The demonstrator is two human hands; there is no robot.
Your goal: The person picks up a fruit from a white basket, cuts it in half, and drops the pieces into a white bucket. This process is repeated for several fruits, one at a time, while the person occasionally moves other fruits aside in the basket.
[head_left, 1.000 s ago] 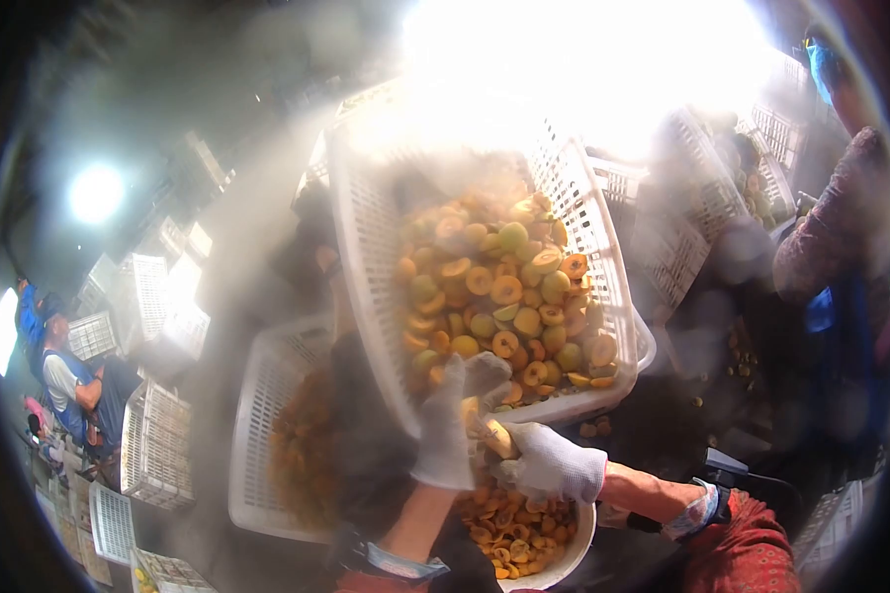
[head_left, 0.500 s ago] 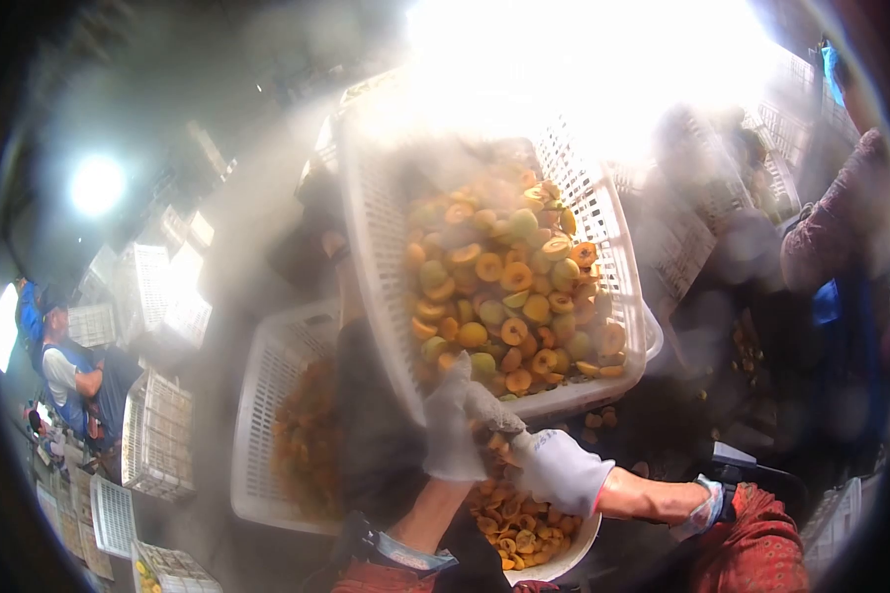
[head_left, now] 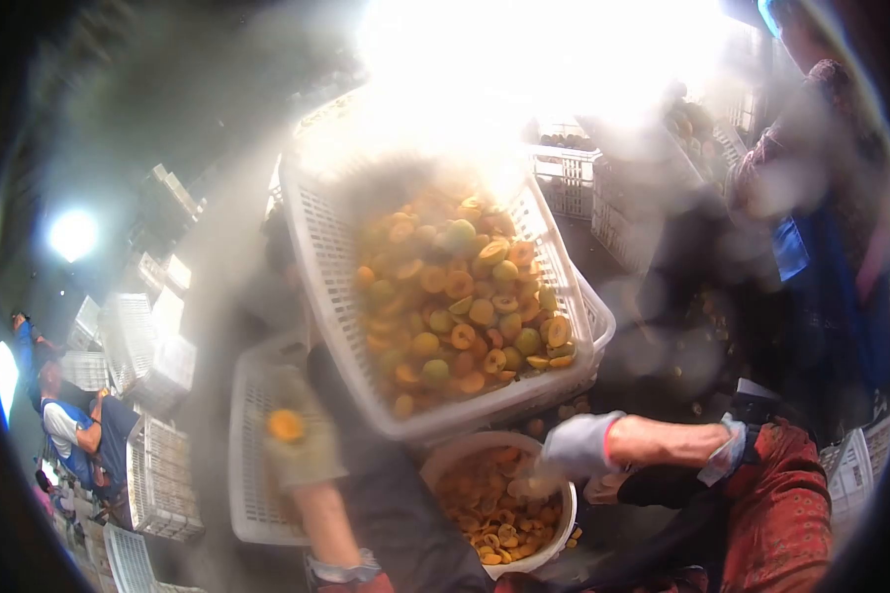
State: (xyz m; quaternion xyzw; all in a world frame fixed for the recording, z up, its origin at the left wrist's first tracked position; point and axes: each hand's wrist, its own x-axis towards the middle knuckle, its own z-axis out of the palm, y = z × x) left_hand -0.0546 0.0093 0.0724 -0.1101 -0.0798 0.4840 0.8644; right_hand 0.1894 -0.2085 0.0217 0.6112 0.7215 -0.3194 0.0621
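The tub is set close in front of the legs, seemingly so that it can be reached by both hands without a stretch. Above its right rim the right hand is held, gloved; its fingertips are blurred, so whether it is wide, narrow or closed on something cannot be told. Above the right part of the left crate, the left hand is carried, gloved too, with an orange fruit piece showing against the glove (smeared by motion, so whether it is gripped or merely borne cannot be told). Just beyond the tub, the big crate is placed with its near edge towards the hands, probably for easy reach; whole and cut fruit is heaped inside it, up to that edge. Another rim is seen past its right edge, so it is perhaps stacked for height. Farther off, more crates are piled at the left, likely to save floor.

Counted from near to far: one tub, holding many cut pieces; two gloved hands; one piece at the left glove; one left crate; one big crate, its fruit too many to be counted. Beyond, one co-worker is seen at the right, and at least two people at the left.
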